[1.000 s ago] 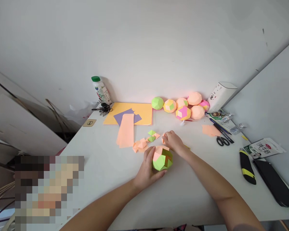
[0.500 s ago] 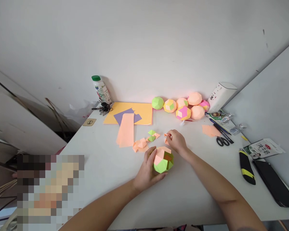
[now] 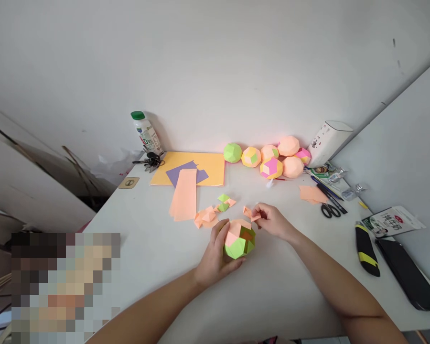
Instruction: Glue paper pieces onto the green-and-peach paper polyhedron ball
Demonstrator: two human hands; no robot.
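Observation:
My left hand [image 3: 217, 251] is wrapped round the left side of a folded paper ball [image 3: 235, 242], peach on top and green below. An opening on the ball's right side shows its hollow inside. Just above and right of the ball, my right hand [image 3: 270, 220] pinches a small folded peach paper piece [image 3: 255, 217] between thumb and fingers. Another small peach piece [image 3: 247, 210] lies beside those fingertips. Left of the ball sit several loose folded pieces, peach ones [image 3: 206, 217] and green ones [image 3: 223, 207].
Peach paper strips [image 3: 185, 196] and a purple sheet [image 3: 175, 176] lie over a yellow sheet pack [image 3: 215, 169]. Finished paper balls [image 3: 232, 153] line the wall. Scissors [image 3: 330, 210], pens [image 3: 331, 197] and a black-yellow cutter [image 3: 367, 248] are at right; a bottle [image 3: 147, 135] and keys [image 3: 152, 161] at back left.
My right hand has come down and slightly right, now holding the peach piece close to the ball's upper right. The left hand still holds the ball. The view has shifted slightly.

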